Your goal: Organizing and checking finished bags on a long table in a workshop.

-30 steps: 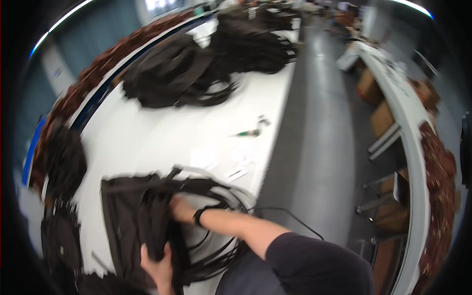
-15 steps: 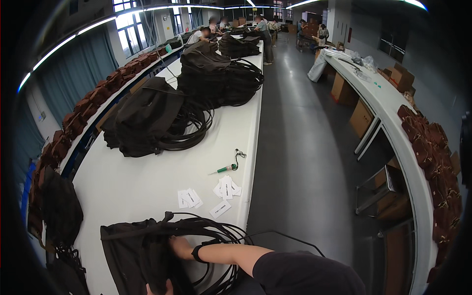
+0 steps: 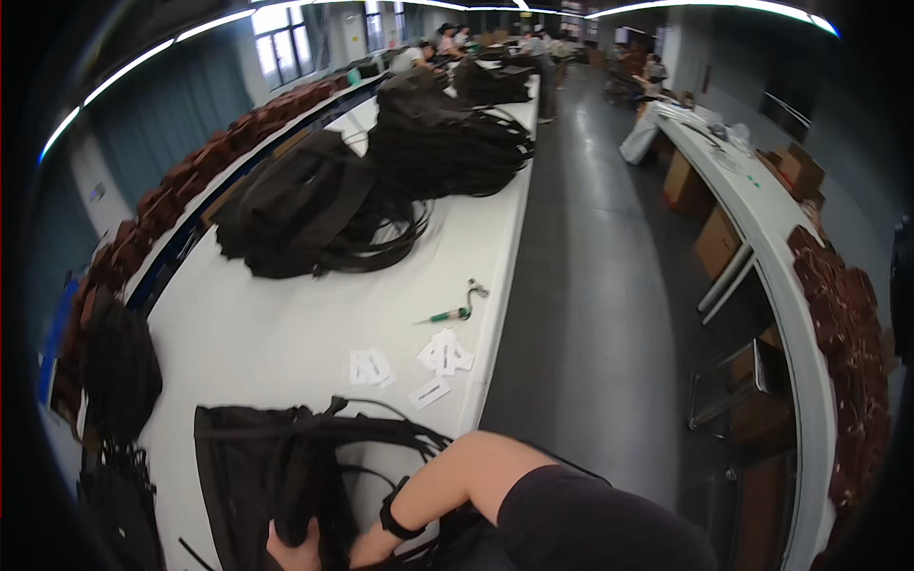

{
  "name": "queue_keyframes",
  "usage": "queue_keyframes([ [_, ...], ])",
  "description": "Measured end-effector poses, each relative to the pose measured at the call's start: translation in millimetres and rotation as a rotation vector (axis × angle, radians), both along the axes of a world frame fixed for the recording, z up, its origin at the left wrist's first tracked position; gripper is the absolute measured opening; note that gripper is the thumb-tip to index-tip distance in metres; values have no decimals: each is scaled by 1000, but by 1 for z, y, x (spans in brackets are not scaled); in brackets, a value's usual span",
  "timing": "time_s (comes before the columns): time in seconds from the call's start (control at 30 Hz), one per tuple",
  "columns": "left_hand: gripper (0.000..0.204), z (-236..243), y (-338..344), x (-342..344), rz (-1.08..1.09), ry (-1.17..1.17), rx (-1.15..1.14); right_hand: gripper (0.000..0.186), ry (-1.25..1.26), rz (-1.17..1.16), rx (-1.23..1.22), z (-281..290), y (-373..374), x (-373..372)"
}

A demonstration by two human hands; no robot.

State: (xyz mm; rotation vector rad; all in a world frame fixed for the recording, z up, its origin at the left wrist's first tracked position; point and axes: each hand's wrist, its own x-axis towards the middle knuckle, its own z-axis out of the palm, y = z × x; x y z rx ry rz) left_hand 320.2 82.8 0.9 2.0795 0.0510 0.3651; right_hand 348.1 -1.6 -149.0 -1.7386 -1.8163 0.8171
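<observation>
A black fabric bag (image 3: 233,466) with long straps lies at the near end of the white table (image 3: 276,333). My left hand (image 3: 293,547) grips a fold of the bag near the lower edge of the view, its thumb on the cloth. Beside it is my right hand (image 3: 367,549), with a dark band on the wrist; its fingers are hidden behind the bag and straps. Just beyond the bag lie small white printed cards in two loose piles (image 3: 369,367) (image 3: 446,352), plus a single card (image 3: 429,393). A thin green-handled tool (image 3: 451,314) with a dark cord lies past them.
Stacks of black bags (image 3: 305,205) (image 3: 447,143) cover the table farther off. Another black bag (image 3: 122,366) hangs at the left edge. Brown bags line the left shelf (image 3: 205,167) and the right table (image 3: 826,285). An aisle (image 3: 590,285) runs between; people work far back.
My right hand has drawn back from the bag's middle toward the lower edge, elbow bending up. My left hand has risen slightly on the bag. The whole view has tilted a little.
</observation>
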Motion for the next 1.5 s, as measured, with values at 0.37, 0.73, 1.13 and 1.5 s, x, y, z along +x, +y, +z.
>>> queue_keyframes([
  [0.37,21,-93,-64,-29,-192,37,798,24,255,-249,-48,259,-108,115],
  [0.73,71,-51,-34,-102,960,-86,204,102,78,-871,5,55,-45,257],
  [1.13,75,-79,-51,-111,752,82,-1184,63,785,-872,-155,69,-123,216],
  [1.5,56,79,-55,-153,483,-236,-356,60,925,-942,642,200,-181,137],
])
